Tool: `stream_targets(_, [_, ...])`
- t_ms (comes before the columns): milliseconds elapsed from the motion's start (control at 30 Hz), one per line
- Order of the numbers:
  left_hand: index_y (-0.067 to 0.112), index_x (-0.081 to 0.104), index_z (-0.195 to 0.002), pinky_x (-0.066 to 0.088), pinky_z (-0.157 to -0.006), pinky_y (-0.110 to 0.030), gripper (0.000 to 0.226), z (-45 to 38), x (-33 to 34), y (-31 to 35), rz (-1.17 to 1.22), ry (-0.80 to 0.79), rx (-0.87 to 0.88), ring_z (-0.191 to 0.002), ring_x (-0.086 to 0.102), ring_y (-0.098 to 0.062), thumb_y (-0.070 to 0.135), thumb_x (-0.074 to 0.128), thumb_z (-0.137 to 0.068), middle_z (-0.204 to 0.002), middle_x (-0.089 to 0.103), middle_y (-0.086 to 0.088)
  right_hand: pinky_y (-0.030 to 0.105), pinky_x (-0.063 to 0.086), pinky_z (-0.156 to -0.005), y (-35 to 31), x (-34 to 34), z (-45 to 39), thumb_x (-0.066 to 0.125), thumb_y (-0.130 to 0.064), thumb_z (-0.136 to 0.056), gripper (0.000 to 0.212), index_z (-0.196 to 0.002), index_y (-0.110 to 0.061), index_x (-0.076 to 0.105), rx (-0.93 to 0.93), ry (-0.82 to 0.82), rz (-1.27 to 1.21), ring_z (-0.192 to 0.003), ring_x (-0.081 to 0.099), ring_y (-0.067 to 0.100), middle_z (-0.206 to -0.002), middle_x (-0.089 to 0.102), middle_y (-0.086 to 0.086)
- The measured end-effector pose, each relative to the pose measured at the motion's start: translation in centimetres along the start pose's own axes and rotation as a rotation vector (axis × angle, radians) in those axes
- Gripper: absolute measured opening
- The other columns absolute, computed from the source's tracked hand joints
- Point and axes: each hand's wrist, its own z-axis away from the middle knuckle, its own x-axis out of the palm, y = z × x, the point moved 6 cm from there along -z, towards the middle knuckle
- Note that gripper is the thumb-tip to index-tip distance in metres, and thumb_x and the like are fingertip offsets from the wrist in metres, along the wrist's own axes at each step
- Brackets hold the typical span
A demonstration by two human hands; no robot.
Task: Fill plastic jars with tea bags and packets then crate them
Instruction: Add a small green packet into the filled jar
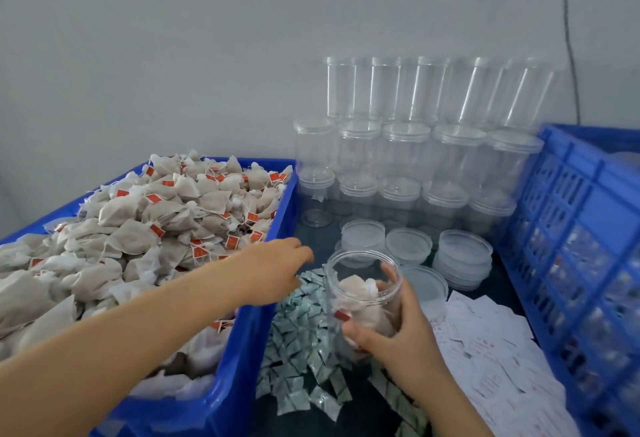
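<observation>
My right hand (398, 329) grips a clear plastic jar (363, 284), open at the top and tilted toward me, with a few tea bags inside. My left hand (277, 268) reaches across the right rim of the blue bin (242, 360), palm down above the pile of small green-white packets (304, 332); its fingers curl downward and whether they hold anything is hidden. The bin is heaped with tea bags (138, 229) carrying red tags.
Stacked empty clear jars (408, 159) stand against the wall at the back. Loose clear lids (408, 246) lie in front of them. White paper slips (485, 343) are spread at the right. A blue lattice crate (581, 246) holding filled jars stands at far right.
</observation>
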Motion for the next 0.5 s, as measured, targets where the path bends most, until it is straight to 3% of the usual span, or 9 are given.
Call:
stream_targets(100, [0.017, 0.038, -0.137, 0.046, -0.09, -0.04, 0.047, -2.1, 2.1, 2.0, -0.083, -0.176, 0.007, -0.113, 0.05, -0.026, 0.024, 0.054, -0.094, -0.129, 0.042, -0.006, 0.022, 0.058, -0.082, 0.1, -1.8, 0.6, 0.094, -0.05, -0.044, 0.091, -0.118, -0.068, 0.045, 0.001, 0.028, 0.002, -0.108, 0.066, 0.0, -0.119, 0.064, -0.032])
stream_targets(200, [0.018, 0.035, -0.14, 0.042, -0.077, -0.034, 0.051, -3.3, 4.1, 3.3, -0.09, -0.28, 0.017, -0.11, 0.052, -0.029, 0.018, 0.054, -0.093, -0.132, 0.04, -0.009, 0.038, 0.059, -0.092, 0.6, -2.7, 1.1, 0.094, -0.046, -0.045, 0.099, -0.13, -0.056, 0.044, 0.019, 0.039, 0.025, -0.113, 0.066, 0.007, -0.124, 0.064, -0.025])
stream_targets(367, [0.013, 0.05, -0.13, 0.045, -0.087, -0.036, 0.038, -3.9, 6.2, 3.3, -0.145, -0.399, 0.016, -0.113, 0.052, -0.029, 0.013, 0.054, -0.092, -0.129, 0.049, -0.01, 0.016, 0.053, -0.088, 1.6, -3.0, 1.8, 0.095, -0.045, -0.047, 0.104, -0.134, -0.058, 0.04, 0.005, 0.037, 0.048, -0.116, 0.061, -0.002, -0.124, 0.059, -0.032])
stream_targets(500, [0.005, 0.058, -0.116, 0.046, -0.076, -0.035, 0.027, -4.4, 6.7, 3.2, -0.194, -0.407, 0.003, -0.099, 0.058, -0.029, 0.003, 0.051, -0.09, -0.117, 0.059, -0.011, 0.028, 0.053, -0.099, 2.3, -2.8, 2.0, 0.097, -0.044, -0.047, 0.107, -0.135, -0.062, 0.039, 0.017, 0.04, 0.045, -0.121, 0.06, 0.002, -0.132, 0.057, -0.028])
